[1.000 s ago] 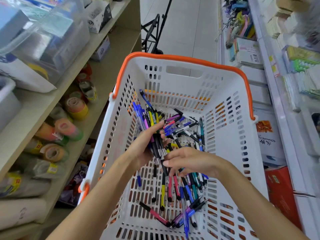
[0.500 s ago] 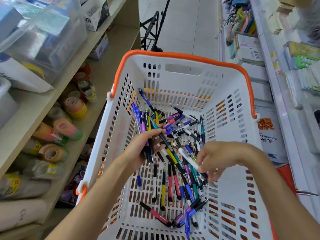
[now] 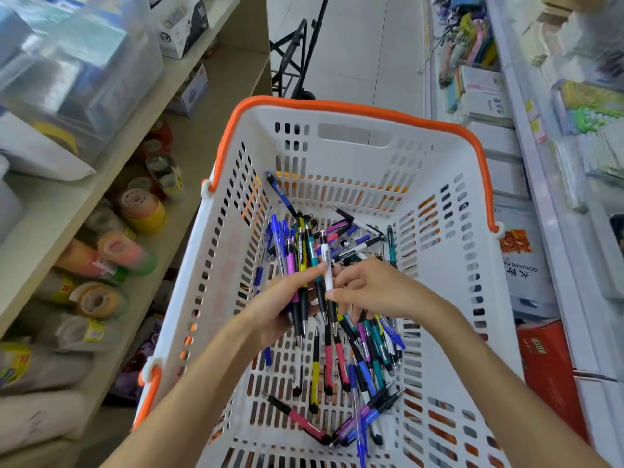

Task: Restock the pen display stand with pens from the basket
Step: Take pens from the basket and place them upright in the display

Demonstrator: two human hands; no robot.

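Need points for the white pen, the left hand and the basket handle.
white pen [image 3: 327, 265], head view, on its barrel.
left hand [image 3: 275, 307], head view, middle of the hand.
basket handle [image 3: 354, 104], head view, far orange bar.

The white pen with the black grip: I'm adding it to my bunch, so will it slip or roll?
The white pen with the black grip looks stiff, light and slim, so the right hand pinching it probably suffices. Its smooth round barrel may slide among the bunch of coloured pens in the left hand, or roll if dropped.
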